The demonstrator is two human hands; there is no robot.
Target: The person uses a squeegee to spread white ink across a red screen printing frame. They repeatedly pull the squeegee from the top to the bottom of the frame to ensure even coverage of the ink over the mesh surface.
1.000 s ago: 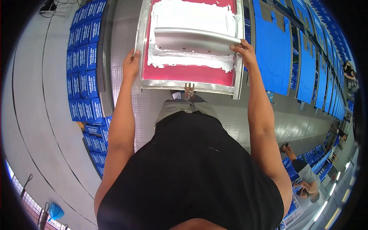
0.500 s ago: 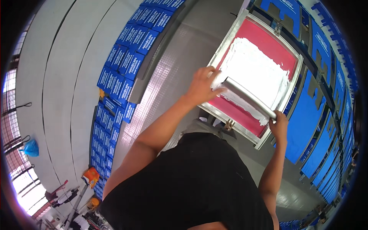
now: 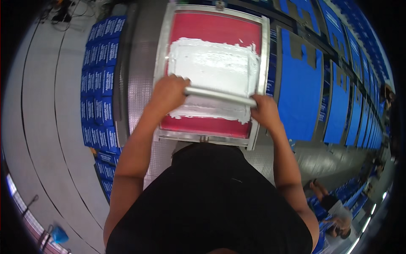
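Note:
A metal-framed screen (image 3: 264,46) with red mesh (image 3: 215,26) lies in front of my body, a broad patch of white paste (image 3: 211,63) spread over its middle. My left hand (image 3: 171,93) is closed round the left end of a long silver squeegee bar (image 3: 218,95), which crosses the lower part of the paste. At the bar's right end, my right hand (image 3: 264,109) grips it, beside the frame's right rail. Fingertips of both hands are partly hidden and slightly blurred.
Stacked blue printed boxes (image 3: 97,84) line the left side, beside a pale grey surface (image 3: 42,127). Rows of blue sheets on boards (image 3: 299,89) run along the right. Another person (image 3: 338,211) is at the lower right. Cables (image 3: 63,12) lie at the top left.
My left hand has left the frame's left rail and taken hold of the bar. The bar sits slightly nearer my body on the screen. The view has swung away and back.

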